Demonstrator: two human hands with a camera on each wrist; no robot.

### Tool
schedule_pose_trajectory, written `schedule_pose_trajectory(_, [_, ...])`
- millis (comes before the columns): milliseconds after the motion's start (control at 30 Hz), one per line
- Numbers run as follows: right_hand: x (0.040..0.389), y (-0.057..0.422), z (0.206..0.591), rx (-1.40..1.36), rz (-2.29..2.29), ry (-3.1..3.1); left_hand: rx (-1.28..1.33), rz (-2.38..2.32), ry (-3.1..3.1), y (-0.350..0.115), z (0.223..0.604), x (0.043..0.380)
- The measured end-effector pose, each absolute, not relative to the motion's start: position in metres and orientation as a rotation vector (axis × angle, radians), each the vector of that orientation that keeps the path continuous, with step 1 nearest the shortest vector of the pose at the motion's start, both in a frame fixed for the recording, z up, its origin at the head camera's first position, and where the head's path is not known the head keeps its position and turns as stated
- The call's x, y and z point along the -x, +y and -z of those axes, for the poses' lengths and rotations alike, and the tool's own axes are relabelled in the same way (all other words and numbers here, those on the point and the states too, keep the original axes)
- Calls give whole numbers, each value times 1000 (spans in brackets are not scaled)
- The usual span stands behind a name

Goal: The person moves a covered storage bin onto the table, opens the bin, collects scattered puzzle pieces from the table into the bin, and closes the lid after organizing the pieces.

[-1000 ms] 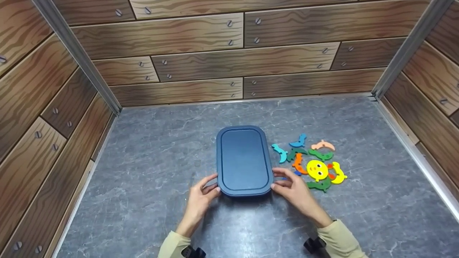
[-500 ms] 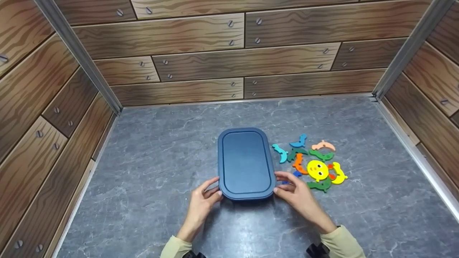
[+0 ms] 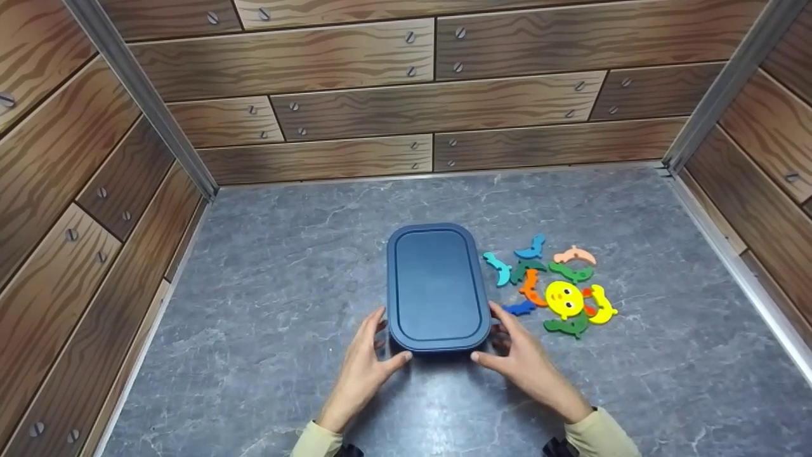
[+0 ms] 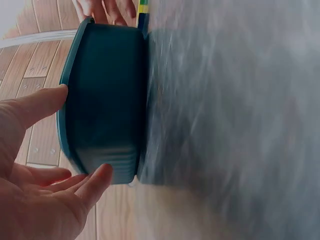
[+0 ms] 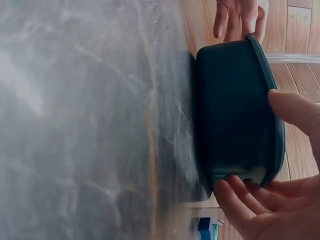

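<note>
A dark blue plastic storage box [image 3: 438, 285], its flat lid on, stands on the grey marbled surface in front of the person. My left hand [image 3: 361, 368] holds its near left corner. In the left wrist view the thumb [image 4: 55, 98] meets the lid's rim and the fingers [image 4: 97, 182] lie along the side wall. At the near right corner my right hand [image 3: 530, 371] holds the box likewise. The right wrist view has that thumb [image 5: 280, 102] on the rim and the fingertips [image 5: 225, 192] low against the wall. What the box contains is hidden.
Right of the box lie several colourful animal-shaped toy pieces, among them a yellow smiling face [image 3: 564, 299], an orange piece [image 3: 531, 289] and a dark blue piece [image 3: 520, 309]. Wood-patterned walls [image 3: 355, 114] with metal edging enclose the surface at the back and sides.
The box came slightly toward the person, then stayed nearly in place. Both thumbs moved from the lid's sides to its near edge, while the fingers spread along the side walls.
</note>
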State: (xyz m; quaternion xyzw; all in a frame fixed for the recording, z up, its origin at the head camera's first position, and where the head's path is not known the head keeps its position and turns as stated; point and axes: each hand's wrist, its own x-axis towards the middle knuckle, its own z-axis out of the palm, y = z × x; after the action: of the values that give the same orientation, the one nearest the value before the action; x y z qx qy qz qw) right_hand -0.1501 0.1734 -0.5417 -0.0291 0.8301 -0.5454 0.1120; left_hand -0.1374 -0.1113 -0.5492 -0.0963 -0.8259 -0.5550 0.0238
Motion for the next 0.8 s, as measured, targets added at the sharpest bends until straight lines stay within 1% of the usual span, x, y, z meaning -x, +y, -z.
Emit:
schedule_pose_trajectory(200, [150, 170, 544, 98, 1646, 2424, 218, 1908, -2543, -106, 550, 138])
schedule_pose_trajectory(367, [151, 170, 543, 112, 1663, 2434, 205, 2012, -2501, -105, 547, 137])
schedule_pose_trajectory(567, [150, 171, 541, 136, 1685, 2418, 224, 2065, -2455, -105, 552, 139])
schedule_pose_trajectory(800, [150, 173, 536, 126, 1708, 2363, 215, 2075, -2461, -104, 550, 139])
